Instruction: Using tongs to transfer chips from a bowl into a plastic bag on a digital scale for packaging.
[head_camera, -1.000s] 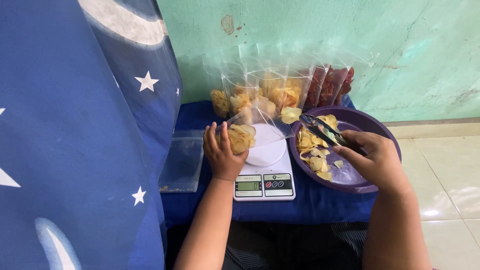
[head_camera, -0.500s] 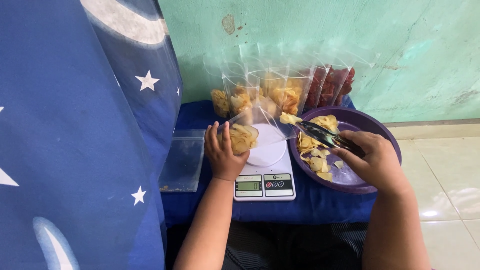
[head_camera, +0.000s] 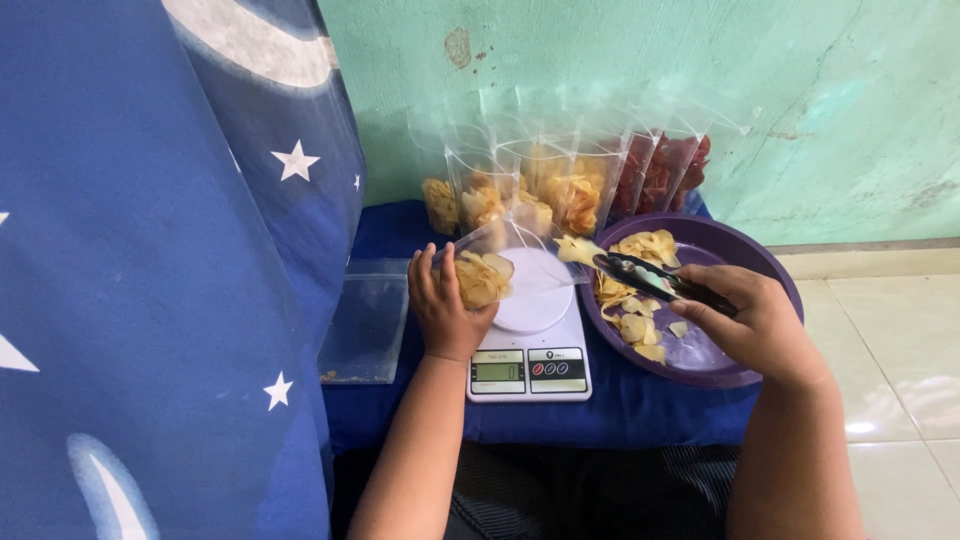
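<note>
Left hand (head_camera: 443, 305) wraps a clear plastic pouch of yellow chips (head_camera: 490, 268), tilted over the white digital scale (head_camera: 530, 340), mouth facing right for loading. Right hand (head_camera: 755, 320) squeezes dark metal tongs (head_camera: 650, 277) onto a chip (head_camera: 577, 250) at the mouth, above the purple round bowl (head_camera: 745, 250) right of the scale.

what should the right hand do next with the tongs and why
Probably ease the tongs a little further left, into the open mouth of the clear bag tilted in the left hand. The yellow chip at their tip sits right at the opening, not yet inside.
</note>
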